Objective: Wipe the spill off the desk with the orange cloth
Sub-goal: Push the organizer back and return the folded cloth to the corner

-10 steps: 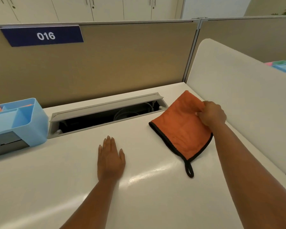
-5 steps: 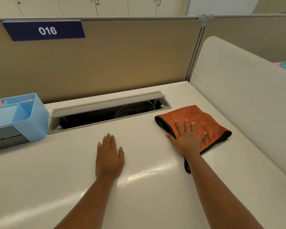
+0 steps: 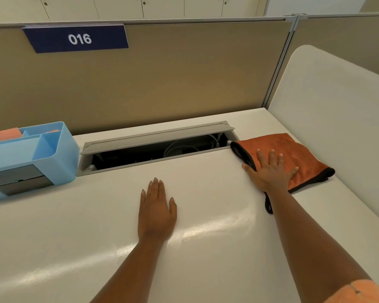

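The orange cloth (image 3: 293,152), folded and edged in black, lies flat on the white desk (image 3: 206,193) at the back right, beside the cable slot. My right hand (image 3: 270,170) presses flat on the cloth's near left part, fingers spread. A black hanging loop (image 3: 268,205) sticks out from under my wrist. My left hand (image 3: 157,209) rests palm down on the bare desk in the middle, holding nothing. No spill shows on the glossy surface.
An open cable slot (image 3: 153,149) with a raised grey lid runs along the back of the desk. A blue desk organiser (image 3: 31,158) stands at the left. Beige partition panels (image 3: 162,79) close the back, and a white side panel (image 3: 337,119) closes the right.
My right hand let go of the lifted cloth, laid it down folded, and now presses flat on it. The cloth sits slightly further back right. My left hand has stayed in place.
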Demonstrator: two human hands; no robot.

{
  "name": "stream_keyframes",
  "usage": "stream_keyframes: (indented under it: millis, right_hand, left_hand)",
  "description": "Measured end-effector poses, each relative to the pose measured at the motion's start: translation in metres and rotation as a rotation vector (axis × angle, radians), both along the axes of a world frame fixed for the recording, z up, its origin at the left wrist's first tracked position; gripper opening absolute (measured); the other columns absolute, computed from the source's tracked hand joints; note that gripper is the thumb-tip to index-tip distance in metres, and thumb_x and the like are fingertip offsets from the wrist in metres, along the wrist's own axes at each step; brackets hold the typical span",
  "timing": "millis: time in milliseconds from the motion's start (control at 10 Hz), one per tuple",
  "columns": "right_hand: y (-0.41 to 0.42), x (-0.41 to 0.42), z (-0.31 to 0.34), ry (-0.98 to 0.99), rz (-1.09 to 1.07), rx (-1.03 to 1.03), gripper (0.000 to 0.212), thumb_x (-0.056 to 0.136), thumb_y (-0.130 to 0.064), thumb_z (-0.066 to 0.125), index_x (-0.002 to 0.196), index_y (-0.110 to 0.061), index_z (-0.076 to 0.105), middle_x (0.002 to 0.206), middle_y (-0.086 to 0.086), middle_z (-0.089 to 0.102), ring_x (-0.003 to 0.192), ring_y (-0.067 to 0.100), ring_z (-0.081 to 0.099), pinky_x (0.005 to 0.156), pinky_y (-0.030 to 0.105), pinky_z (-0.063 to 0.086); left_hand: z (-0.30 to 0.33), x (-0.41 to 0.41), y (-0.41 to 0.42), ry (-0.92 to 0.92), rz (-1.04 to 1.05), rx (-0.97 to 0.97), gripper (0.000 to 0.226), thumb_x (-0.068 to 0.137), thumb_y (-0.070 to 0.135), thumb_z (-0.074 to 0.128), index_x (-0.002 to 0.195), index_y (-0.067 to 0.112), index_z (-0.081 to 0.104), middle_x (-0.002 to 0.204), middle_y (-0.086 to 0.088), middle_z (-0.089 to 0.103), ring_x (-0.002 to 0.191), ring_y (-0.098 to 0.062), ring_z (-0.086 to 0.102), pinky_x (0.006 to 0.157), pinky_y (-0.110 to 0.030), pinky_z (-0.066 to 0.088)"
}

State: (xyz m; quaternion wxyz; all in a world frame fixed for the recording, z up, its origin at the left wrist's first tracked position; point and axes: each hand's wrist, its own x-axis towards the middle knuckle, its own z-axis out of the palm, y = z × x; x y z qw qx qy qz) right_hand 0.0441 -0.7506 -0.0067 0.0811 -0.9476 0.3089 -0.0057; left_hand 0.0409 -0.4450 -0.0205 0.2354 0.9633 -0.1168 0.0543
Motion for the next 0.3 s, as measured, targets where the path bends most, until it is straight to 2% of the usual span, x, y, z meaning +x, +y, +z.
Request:
stream_keyframes:
  millis: [100,300]
  right_hand:
    - [0.000,0.000,0.001,0.054,0.024,0.025,0.089,0.071,-0.084,0.019,0.144,-0.038,-0.005,0.158,0.004,-0.010,0.144,0.028,-0.012,0.106,0.068,-0.008]
    - [0.010,0.000,0.017,0.095,0.020,0.246,0.095,0.070,-0.085,0.016,0.144,-0.031,-0.010,0.156,0.008,-0.016,0.142,0.029,-0.019,0.106,0.065,-0.014]
  left_hand:
    - [0.000,-0.001,0.000,0.002,-0.002,0.003,0.057,0.094,0.028,0.031,0.144,0.009,0.012,0.157,-0.005,0.013,0.145,-0.015,0.007,0.120,-0.032,0.000]
    - [0.005,-0.001,0.002,0.046,-0.009,0.044,0.056,0.096,0.029,0.028,0.145,0.010,0.008,0.158,-0.006,0.009,0.145,-0.016,0.005,0.119,-0.032,-0.001]
